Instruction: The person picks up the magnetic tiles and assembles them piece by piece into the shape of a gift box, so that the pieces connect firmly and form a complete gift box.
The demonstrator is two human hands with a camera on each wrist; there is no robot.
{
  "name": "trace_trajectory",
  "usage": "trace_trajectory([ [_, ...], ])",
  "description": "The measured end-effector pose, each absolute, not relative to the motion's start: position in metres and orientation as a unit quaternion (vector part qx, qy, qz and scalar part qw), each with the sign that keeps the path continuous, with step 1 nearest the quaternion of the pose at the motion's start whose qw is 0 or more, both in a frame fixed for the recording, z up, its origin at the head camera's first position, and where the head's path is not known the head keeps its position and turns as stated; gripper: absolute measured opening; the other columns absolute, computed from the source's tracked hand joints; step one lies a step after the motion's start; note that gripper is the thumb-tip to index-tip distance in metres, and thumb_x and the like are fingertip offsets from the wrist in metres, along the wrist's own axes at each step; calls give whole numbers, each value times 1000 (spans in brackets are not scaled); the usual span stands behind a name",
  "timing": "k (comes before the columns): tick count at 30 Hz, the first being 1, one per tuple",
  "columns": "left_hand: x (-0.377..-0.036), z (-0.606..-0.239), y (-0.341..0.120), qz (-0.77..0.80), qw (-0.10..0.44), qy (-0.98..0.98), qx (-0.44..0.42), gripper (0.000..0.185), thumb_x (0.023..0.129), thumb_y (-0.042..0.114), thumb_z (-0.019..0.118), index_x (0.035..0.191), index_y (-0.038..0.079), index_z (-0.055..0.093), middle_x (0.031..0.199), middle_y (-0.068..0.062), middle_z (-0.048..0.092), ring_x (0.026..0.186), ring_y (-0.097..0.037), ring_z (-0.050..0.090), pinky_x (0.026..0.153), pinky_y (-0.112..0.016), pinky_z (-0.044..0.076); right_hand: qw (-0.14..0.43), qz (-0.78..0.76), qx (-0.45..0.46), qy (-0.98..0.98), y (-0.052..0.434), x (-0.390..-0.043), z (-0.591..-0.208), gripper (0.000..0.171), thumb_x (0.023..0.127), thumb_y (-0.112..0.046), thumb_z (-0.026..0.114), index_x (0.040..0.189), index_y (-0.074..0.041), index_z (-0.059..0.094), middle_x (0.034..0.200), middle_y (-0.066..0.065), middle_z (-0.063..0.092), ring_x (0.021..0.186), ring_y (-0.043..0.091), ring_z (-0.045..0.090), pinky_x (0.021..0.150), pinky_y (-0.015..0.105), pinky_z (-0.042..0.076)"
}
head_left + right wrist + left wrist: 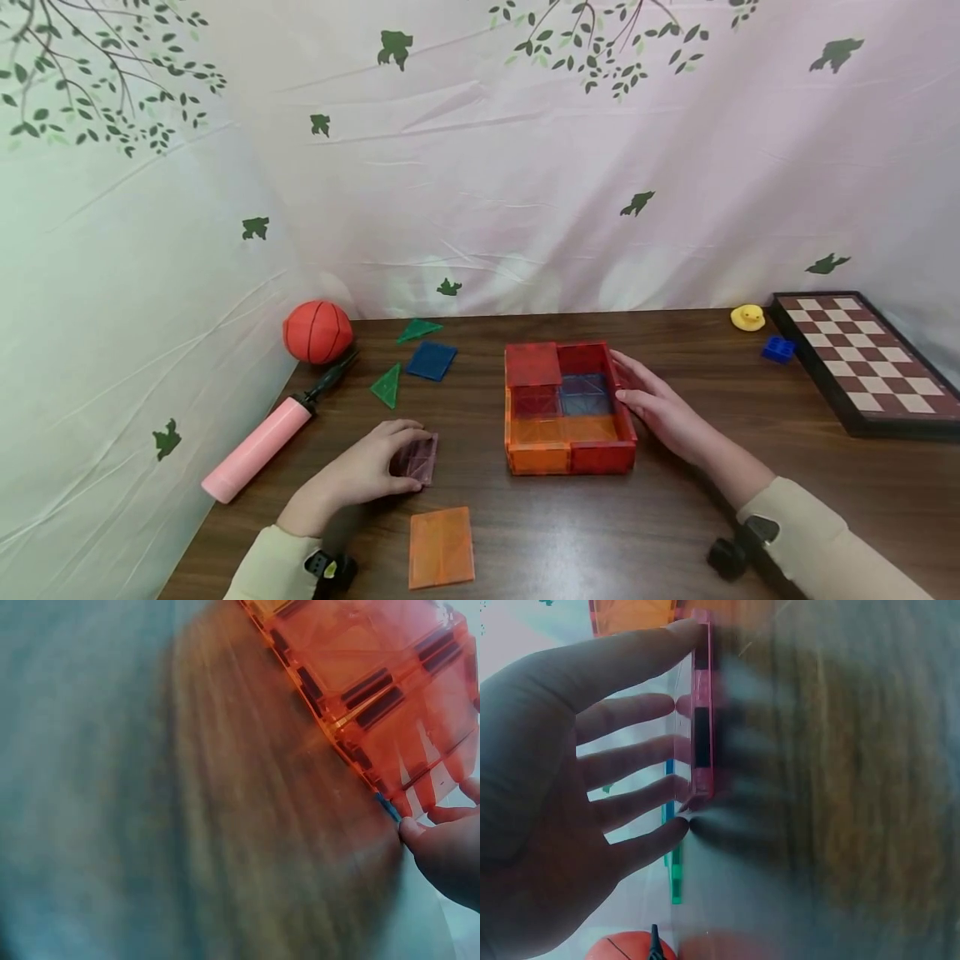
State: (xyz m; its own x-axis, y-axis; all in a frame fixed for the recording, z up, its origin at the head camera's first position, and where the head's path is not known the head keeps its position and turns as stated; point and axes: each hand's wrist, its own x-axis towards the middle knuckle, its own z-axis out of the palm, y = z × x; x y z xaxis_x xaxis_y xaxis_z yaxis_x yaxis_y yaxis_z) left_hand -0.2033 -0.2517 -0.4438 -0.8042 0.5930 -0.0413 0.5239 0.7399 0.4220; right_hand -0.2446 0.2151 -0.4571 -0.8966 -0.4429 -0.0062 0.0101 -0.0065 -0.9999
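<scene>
My left hand (371, 467) holds a translucent purple square magnetic tile (422, 460) low over the table, thumb at its near corner and fingers along the far side. Edge-on in the left wrist view, that tile (703, 712) shows pink. To the right stands a low open box of red and orange magnetic tiles (602, 457). Purple, blue and orange show inside it, and a red square (532, 364) covers its far left corner. My right hand (660, 408) rests against the box's right wall, thumb and fingers fairly straight. An orange tile (441, 547) lies nearest my left hand.
Behind my left hand lie a blue square tile (431, 361) and green triangle tiles (387, 386). A pink pump (257, 450) and a red ball (317, 332) are at left. A checkerboard (862, 358), blue brick (778, 349) and yellow duck (747, 317) sit at right.
</scene>
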Motion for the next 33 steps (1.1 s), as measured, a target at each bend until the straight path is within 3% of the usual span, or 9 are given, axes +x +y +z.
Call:
trace_trajectory([
  [3,-204,-444,-252,193,84,927,310,61,83,26,86,136,10,63,136,-12,56,124,-31,51,98,-52,49,164,-707,-154,670,216,-241,-458,70,106,-18,50,165,-11,13,169,17,8,152,40,7,101,14,38],
  [14,-218,-436,-245,215,92,923,305,58,82,34,83,132,13,63,120,0,58,103,-17,56,82,-34,54,153,-719,-160,659,217,-237,-463,69,106,-17,50,164,-11,14,168,19,8,151,42,9,102,16,40],
  [19,-227,-420,-230,233,40,927,291,55,82,36,83,129,15,63,118,2,59,98,-14,58,80,-33,54,153,-721,-163,656,216,-238,-464,68,106,-17,50,164,-11,15,168,18,9,152,42,10,102,17,40],
  [24,-241,-399,-196,272,-74,906,317,58,82,30,84,134,14,64,126,0,60,105,-16,60,86,-39,55,154,-723,-162,654,217,-238,-465,69,106,-17,51,165,-11,15,168,18,9,152,42,9,102,17,40],
  [27,-251,-388,-168,293,-111,886,342,59,83,27,84,137,12,65,130,-1,60,109,-18,61,90,-39,55,159,-721,-165,654,216,-238,-465,71,105,-18,52,165,-12,15,169,17,8,152,42,8,103,18,39],
  [33,-274,-366,-96,270,-70,884,375,59,88,33,81,141,14,64,135,-5,58,109,-19,60,83,-29,56,156,-723,-164,653,219,-238,-465,71,105,-16,52,165,-12,14,169,17,9,153,42,8,103,18,39],
])
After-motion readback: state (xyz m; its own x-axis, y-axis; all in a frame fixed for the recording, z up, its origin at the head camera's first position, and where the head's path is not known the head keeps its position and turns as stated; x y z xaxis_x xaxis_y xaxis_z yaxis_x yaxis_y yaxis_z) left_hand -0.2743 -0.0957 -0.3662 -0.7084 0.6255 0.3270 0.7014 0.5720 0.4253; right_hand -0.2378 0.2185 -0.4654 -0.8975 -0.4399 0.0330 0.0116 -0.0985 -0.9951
